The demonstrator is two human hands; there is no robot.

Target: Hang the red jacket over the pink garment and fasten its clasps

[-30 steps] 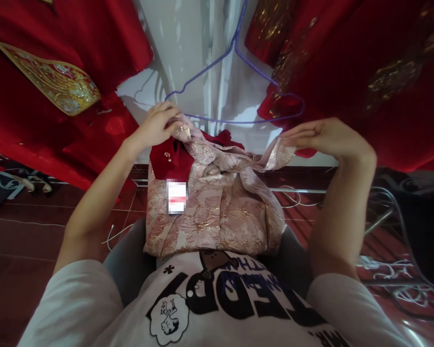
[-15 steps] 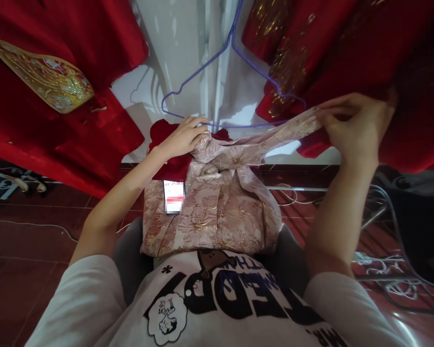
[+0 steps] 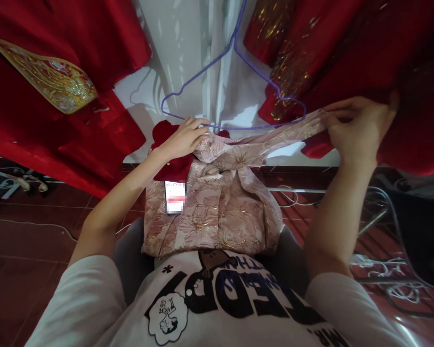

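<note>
A pink brocade garment (image 3: 202,212) with gold flowers lies over my lap. My left hand (image 3: 186,137) grips its upper edge near the middle. Out to the right, my right hand (image 3: 358,125) pinches the far end of a strip of the same cloth, stretched between both hands. A red cloth (image 3: 175,166) lies on the garment under my left wrist. Just below it rests a lit phone (image 3: 175,197). Behind the stretched strip hangs a purple wire hanger (image 3: 202,71) with nothing on it.
Red garments hang at the left (image 3: 58,144) and right (image 3: 347,43), with gold decoration. A dark chair (image 3: 415,231) stands at the right, with tangled white cables (image 3: 401,291) on the floor near it. Shoes (image 3: 42,187) show at the far left.
</note>
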